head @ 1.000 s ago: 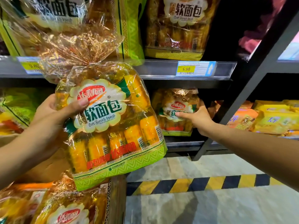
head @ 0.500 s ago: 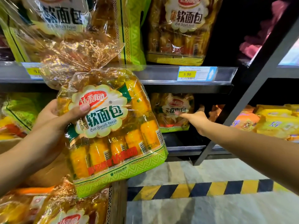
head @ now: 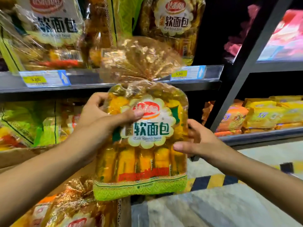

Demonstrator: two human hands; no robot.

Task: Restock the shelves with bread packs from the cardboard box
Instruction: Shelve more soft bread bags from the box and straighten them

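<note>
Bread pack (head: 144,145) gripped upright between both hands (head: 105,115) (head: 196,141).

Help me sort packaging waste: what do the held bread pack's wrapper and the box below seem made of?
The bread pack: thin glossy clear plastic film, seemingly; glare, crinkled gathered top, rolls showing through. The cardboard box: probably corrugated card, matte brown, fluted-looking cut edge, though blurred.

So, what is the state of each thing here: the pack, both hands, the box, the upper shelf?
bread pack: tied shut, upright, held in the air before the shelves.
left hand: grips the pack's upper left, thumb across the label.
right hand: holds the pack's right edge, thumb in front.
cardboard box: open, more packs inside.
upper shelf: stocked with packs.
</note>
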